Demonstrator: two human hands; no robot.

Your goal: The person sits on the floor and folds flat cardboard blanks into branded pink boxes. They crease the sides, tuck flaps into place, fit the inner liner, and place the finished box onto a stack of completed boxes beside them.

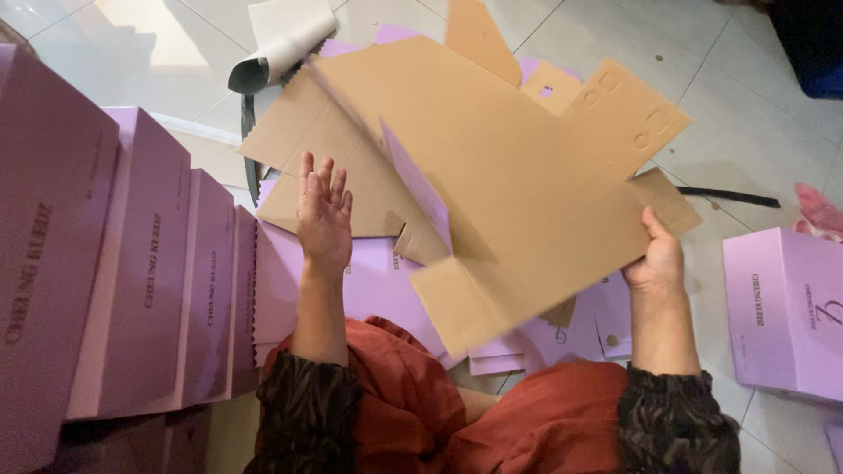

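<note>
Right hand [654, 259] grips lower right edge of flat die-cut cardboard blank [518, 184] — brown face up, lilac side showing at folded flap, blank held tilted above lap. Left hand [323, 215] open, fingers spread, holding nothing — raised just beside blank's left edge. Stack of flat lilac blanks [369, 281] lies on tiled floor [755, 96] beneath. Row of assembled lilac boxes [140, 263] at left; single lilac box [786, 307] at right. Rolled grey sheet [281, 48] at top.
</note>
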